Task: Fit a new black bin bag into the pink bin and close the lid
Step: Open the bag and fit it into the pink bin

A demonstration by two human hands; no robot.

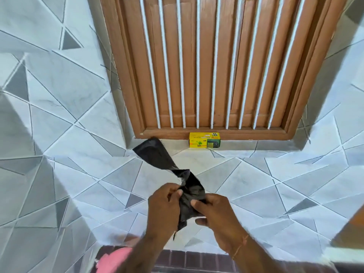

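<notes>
A folded black bin bag (157, 154) hangs twisted in front of me, its far end flapping up toward the window sill. My left hand (162, 205) pinches the bag's near end from the left. My right hand (214, 215) pinches the same end from the right, thumb on the plastic. Part of the pink bin (113, 260) shows at the bottom edge, below my left forearm; its lid and opening are out of view.
A yellow box of bin bags (204, 140) stands on the tiled sill under a brown wooden shutter (206, 66) with white bars. Grey and white tiled wall surrounds it. Dark brick flooring (197, 259) lies below.
</notes>
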